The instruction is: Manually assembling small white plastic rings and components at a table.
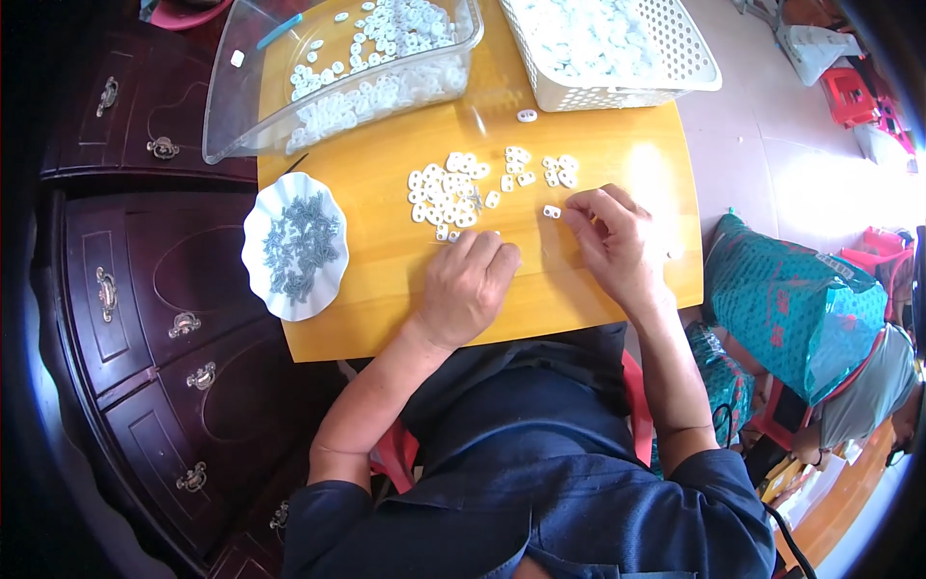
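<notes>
My left hand rests low over the yellow table, its fingers curled down at the near edge of a pile of small white two-holed plastic pieces. Whatever its fingertips hold is hidden. A few grey screws lie on the pile's right side. My right hand is closed in a pinch just right of a single white piece; what sits between thumb and fingers does not show. Beyond it are two small groups of the same pieces, one at the middle and one to the right.
On the left stands a white scalloped bowl of grey screws. A clear plastic bin and a white perforated basket, both with white pieces, stand at the back. Dark drawers flank the table; a teal bag lies right.
</notes>
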Demonstrator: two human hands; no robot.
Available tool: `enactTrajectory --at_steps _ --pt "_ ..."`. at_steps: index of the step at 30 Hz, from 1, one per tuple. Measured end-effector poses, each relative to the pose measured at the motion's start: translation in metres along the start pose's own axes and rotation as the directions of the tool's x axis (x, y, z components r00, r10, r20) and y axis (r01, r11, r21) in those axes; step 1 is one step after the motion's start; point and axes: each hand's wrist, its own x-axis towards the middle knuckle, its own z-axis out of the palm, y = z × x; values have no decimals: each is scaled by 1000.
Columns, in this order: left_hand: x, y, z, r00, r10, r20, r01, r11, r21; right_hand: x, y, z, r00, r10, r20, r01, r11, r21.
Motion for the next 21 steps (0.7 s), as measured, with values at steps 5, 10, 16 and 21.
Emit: enactTrajectory --at_steps 5,10,16,21 --pt "1 6 -4 1000 -12 -6 11 991 -130 -1 8 2 998 -36 -42 35 999 -11" --pt "-3 18 -9 995 -88 -43 70 947 -314 9 7 4 997 -65 -50 62 997 -53" --pt "-20 28 -3 998 -63 -9 56 934 -354 22 8 -10 996 -6 -85 -3 994 -105" --pt "-12 35 -5 974 36 224 -19 997 -77 22 9 -14 997 -16 -75 9 995 -97"
